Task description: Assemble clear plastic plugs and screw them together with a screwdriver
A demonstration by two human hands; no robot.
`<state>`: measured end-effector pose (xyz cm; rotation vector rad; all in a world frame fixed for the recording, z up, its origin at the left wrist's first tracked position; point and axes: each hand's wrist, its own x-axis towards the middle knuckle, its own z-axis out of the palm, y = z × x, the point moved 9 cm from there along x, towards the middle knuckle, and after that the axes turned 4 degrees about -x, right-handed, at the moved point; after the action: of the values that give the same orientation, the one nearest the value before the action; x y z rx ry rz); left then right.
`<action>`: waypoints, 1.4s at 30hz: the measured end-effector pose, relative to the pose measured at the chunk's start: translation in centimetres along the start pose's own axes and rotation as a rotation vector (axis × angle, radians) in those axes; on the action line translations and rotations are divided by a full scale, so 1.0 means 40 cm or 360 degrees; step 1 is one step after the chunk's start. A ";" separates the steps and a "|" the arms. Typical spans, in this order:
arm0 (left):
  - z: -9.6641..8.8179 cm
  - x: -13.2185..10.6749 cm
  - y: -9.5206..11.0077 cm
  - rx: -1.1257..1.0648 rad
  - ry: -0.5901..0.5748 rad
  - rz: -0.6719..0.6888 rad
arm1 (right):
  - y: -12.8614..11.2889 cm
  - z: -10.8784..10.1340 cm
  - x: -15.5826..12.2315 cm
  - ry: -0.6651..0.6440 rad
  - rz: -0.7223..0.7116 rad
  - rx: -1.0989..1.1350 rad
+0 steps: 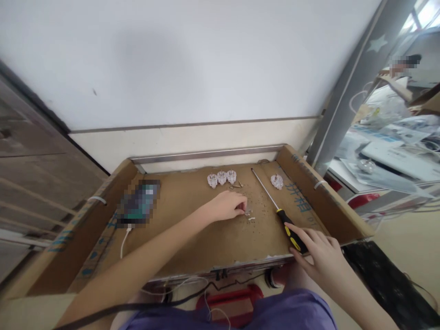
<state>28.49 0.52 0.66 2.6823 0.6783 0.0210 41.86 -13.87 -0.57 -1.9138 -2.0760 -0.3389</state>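
Note:
My left hand (227, 205) is low over the cardboard tray, its fingers curled into a pinch. Whatever lies between its fingertips is too small to make out. Just right of them is a small white piece (251, 218). My right hand (321, 250) has thumb and fingers around the black and yellow handle of a screwdriver (288, 228), whose long shaft lies pointing away to the far left. Behind my left hand, three clear plug-like parts with pins (222, 178) stand in a row, with several brass-coloured pins (237, 185) in front. Another clear plug-like part (276, 181) sits apart, right of the screwdriver tip.
Raised cardboard walls (312, 197) edge the work surface (185, 243). A blurred-out device (139, 204) with a white cable (124, 243) lies at the left. A white panel (192, 68) rises behind. Cluttered bags and papers (395, 142) cover another table at the right.

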 end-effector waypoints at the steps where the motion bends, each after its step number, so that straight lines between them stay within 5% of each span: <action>1: -0.005 -0.004 -0.003 -0.0032 0.0053 0.0004 | 0.006 -0.001 -0.003 -0.0020 0.0012 0.0044; 4: -0.024 -0.025 -0.013 -0.0071 0.0269 -0.0008 | 0.018 -0.056 0.016 0.0022 0.0048 0.0307; 7: -0.028 -0.047 -0.026 -0.0021 0.0471 -0.0085 | 0.042 -0.178 0.070 0.0255 0.0160 0.0599; 11: -0.006 -0.058 -0.038 -0.0032 0.0617 -0.0164 | 0.044 -0.334 0.162 0.0862 0.0208 0.0859; 14: 0.005 -0.059 -0.039 -0.0081 0.0689 -0.0173 | 0.061 -0.316 0.231 0.1037 0.0442 0.1838; 18: 0.009 -0.065 -0.040 -0.0134 0.0729 -0.0162 | 0.064 -0.352 0.225 0.1528 0.0569 0.2177; 21: 0.012 -0.069 -0.046 -0.0158 0.0732 -0.0167 | 0.062 -0.367 0.222 0.1501 0.0607 0.2431; 42: 0.018 -0.057 -0.054 -0.0174 0.0749 -0.0194 | 0.110 -0.323 0.222 0.1446 0.0844 0.2496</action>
<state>25.56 0.96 -0.63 2.5385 0.9455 0.6538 46.34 -10.02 14.62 -0.8629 -0.6197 0.4032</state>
